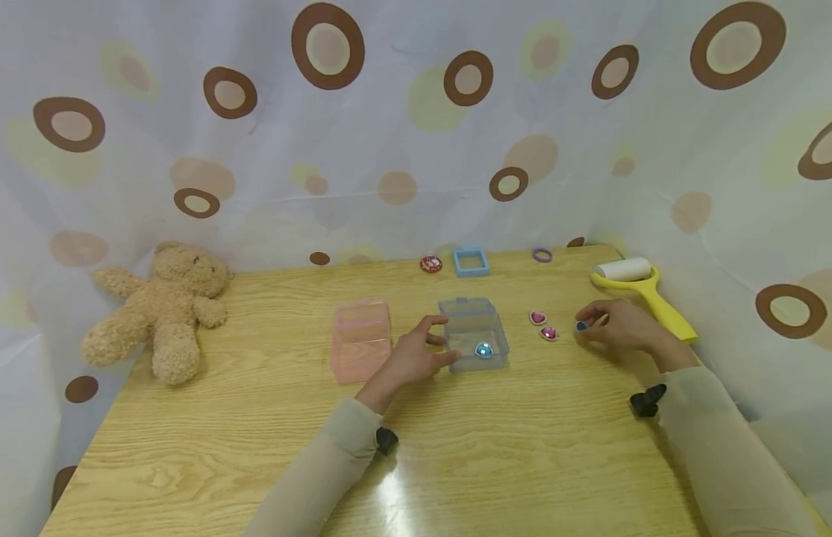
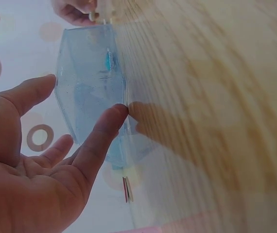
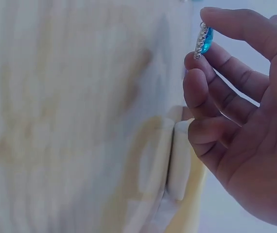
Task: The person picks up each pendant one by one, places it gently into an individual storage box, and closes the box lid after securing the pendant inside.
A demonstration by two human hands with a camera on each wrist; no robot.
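My right hand (image 1: 620, 324) pinches a blue gem charm (image 3: 205, 41) with a silver beaded rim between thumb and fingertips, above the table's right side. A clear bluish plastic box (image 1: 479, 362) stands with its lid tipped back. One light-blue gem charm (image 1: 483, 350) lies inside it. My left hand (image 1: 416, 356) is at the box's left side, fingers spread; in the left wrist view its fingertips (image 2: 118, 114) touch or nearly touch the box wall. Two pink heart-shaped gem charms (image 1: 548, 333) lie on the table between the box and my right hand.
An open pink clear box (image 1: 360, 363) sits left of the blue one. A teddy bear (image 1: 177, 309) lies at the far left. Along the back are a red round badge (image 1: 430, 264), a blue square frame (image 1: 471, 272) and a purple ring (image 1: 542, 255). A yellow-handled lint roller (image 1: 667, 309) lies right.
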